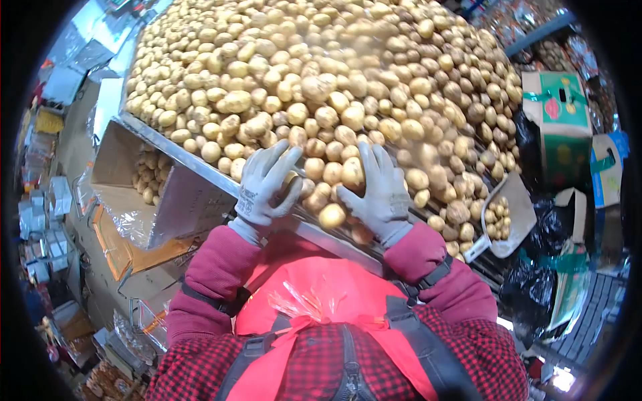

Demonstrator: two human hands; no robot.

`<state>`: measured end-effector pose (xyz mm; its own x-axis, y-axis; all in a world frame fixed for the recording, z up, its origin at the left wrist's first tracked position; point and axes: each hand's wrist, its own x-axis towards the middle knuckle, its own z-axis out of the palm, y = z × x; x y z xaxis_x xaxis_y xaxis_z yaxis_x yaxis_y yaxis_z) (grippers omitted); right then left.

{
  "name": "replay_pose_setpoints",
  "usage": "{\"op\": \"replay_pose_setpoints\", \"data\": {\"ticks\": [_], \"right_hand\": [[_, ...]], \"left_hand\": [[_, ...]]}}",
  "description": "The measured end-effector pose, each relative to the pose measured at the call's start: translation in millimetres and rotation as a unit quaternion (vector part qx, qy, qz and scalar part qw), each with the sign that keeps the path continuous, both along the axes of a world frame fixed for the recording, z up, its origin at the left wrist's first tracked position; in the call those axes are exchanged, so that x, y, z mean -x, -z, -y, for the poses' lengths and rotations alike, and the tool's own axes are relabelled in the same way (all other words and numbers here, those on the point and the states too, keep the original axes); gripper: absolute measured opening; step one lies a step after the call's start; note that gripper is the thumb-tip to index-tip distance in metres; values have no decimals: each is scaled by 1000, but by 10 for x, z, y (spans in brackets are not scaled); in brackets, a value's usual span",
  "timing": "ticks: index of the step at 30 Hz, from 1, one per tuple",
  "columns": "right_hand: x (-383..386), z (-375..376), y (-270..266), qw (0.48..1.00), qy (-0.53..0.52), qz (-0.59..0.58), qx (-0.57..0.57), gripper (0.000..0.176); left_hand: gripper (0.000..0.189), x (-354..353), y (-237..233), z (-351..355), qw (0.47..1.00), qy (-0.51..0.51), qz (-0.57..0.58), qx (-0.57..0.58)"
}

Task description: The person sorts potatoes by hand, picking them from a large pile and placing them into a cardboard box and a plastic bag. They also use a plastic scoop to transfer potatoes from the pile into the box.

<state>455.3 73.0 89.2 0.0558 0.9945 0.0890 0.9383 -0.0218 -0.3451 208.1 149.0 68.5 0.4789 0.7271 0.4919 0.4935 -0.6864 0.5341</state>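
Note:
A large heap of potatoes [287, 80] covers the sloping table in front of me. My left hand [267, 187], in a grey glove, rests on potatoes near the table's front edge, its fingers spread. My right hand [380, 190], gloved the same way, lies against the potatoes with its fingers apart and its thumb pointing inward. Several potatoes sit between the two hands, among them a yellowish potato [332, 216] close to the edge. Neither hand is closed round a potato.
An open cardboard box [127, 167] with potatoes stands below the table's left edge. A white scoop [511, 217] holding small potatoes lies at the right. Beyond it are a green and white box [562, 127] and black plastic bags [528, 287].

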Motion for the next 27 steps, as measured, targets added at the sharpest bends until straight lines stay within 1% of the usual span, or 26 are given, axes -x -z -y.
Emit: {"op": "replay_pose_setpoints", "data": {"ticks": [1,4,7,8,9,11,12,13,15,16,17,19,20,21,23,25,27], "right_hand": [[-28,-34,4,1000,-21,-5,-9,96],[14,-322,-162,999,-20,-4,32,94],[44,-525,-175,999,-30,-3,14,96],[80,-600,-208,999,-10,19,35,97],[44,-697,-92,999,-26,37,-3,96],[133,-940,-24,1000,-16,26,-5,94],[186,-1074,-7,999,-32,17,-35,93],[254,-1188,-14,999,-32,2,-15,95],[308,-1429,128,997,-35,32,-53,96],[325,-1536,144,998,-46,18,-48,98],[339,-1693,259,990,-79,-54,-103,99],[408,-1951,292,996,-63,-40,-46,100],[410,-2093,246,991,-65,-119,-14,100],[413,-2218,333,985,-64,-147,-63,100],[440,-2446,418,976,-46,-172,-128,96],[446,-2661,431,985,-49,-156,-50,89],[558,-2907,338,977,-66,-199,-44,77]], "left_hand": [[59,80,11,-42,1000,-10,2,-6],[64,362,29,-228,994,-93,-63,-11],[63,522,79,-457,985,-147,-92,-2],[64,561,69,-539,983,-156,-100,4],[64,581,91,-592,982,-163,-99,2],[65,596,90,-686,976,-198,-92,15],[65,593,89,-693,974,-202,-96,38],[63,590,121,-699,974,-205,-89,24],[63,617,178,-700,975,-206,-80,32],[62,612,151,-703,976,-201,-78,37],[61,605,122,-702,976,-198,-80,44],[60,593,105,-701,975,-203,-75,51],[58,597,78,-713,976,-197,-74,51],[60,589,60,-704,974,-201,-86,53],[58,594,49,-728,975,-194,-89,54],[55,593,32,-744,978,-187,-79,51],[55,593,2,-744,978,-184,-80,56]]}}
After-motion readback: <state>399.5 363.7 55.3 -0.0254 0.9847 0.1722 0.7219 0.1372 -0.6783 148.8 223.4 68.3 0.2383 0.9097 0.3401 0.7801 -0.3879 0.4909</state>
